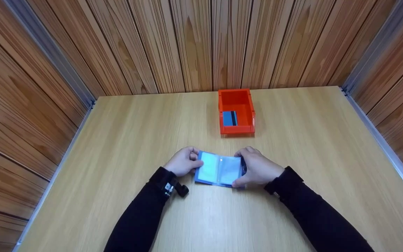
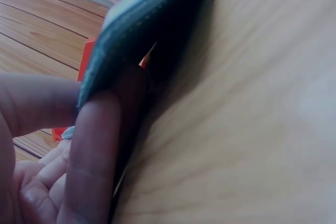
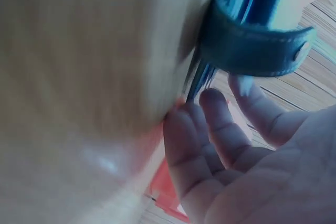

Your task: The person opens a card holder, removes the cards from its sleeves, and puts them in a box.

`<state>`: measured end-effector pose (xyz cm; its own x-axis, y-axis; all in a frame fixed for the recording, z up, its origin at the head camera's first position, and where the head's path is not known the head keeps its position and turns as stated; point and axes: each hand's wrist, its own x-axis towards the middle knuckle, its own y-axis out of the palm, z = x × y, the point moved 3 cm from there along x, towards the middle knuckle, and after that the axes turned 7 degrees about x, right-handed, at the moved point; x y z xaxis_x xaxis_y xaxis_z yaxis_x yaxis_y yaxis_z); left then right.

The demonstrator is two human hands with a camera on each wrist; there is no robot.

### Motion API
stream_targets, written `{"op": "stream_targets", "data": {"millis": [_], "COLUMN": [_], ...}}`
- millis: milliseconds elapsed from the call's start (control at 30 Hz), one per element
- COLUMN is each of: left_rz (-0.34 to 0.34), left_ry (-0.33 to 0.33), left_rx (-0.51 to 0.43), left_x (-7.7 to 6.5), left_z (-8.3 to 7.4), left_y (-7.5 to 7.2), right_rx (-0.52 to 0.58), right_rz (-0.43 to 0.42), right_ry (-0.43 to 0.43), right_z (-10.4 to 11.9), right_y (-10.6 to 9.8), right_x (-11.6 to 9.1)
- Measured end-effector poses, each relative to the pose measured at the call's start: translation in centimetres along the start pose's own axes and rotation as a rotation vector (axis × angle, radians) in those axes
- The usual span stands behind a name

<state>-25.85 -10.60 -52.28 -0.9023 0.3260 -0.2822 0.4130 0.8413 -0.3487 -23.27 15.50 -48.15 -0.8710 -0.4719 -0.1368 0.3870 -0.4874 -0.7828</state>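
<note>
Blue card holder: seeming light, pliable, slick-sleeved; outer edges suiting grip. Left hand pinching left side, right hand grasping right.

Work booth, shown by a wooden table enclosed on three sides by plank-patterned walls, corners edged with metal strips

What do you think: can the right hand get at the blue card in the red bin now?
Probably yes, but the right hand would first have to release the open card holder; the red bin is open on top, and nothing seems to cover the blue card.
</note>
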Motion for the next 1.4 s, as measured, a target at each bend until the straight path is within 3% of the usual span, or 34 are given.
{"op": "stream_targets", "data": {"millis": [200, 433, 567, 967, 1400], "left_rz": [-0.003, -0.008, -0.014, 0.004, 0.004], "left_ry": [0.013, 0.011, 0.009, 0.023, 0.018], "left_rx": [0.008, 0.028, 0.028, -0.031, -0.007], "left_x": [0.0, 0.2, 0.2, -0.1, -0.1], "left_z": [0.1, 0.2, 0.2, -0.1, -0.1], "left_y": [-0.1, -0.1, 0.0, 0.1, 0.0], "right_rx": [0.085, 0.332, 0.392, 0.325, 0.274], "right_rz": [0.005, -0.024, -0.035, -0.101, -0.044], "right_ry": [0.027, 0.081, 0.080, 0.005, -0.024], "right_z": [0.0, -0.2, 0.1, 1.9, 3.6], "right_y": [-0.2, -0.4, -0.3, 0.6, 2.0], "right_x": [0.2, 0.5, 0.4, 0.5, 0.3]}}
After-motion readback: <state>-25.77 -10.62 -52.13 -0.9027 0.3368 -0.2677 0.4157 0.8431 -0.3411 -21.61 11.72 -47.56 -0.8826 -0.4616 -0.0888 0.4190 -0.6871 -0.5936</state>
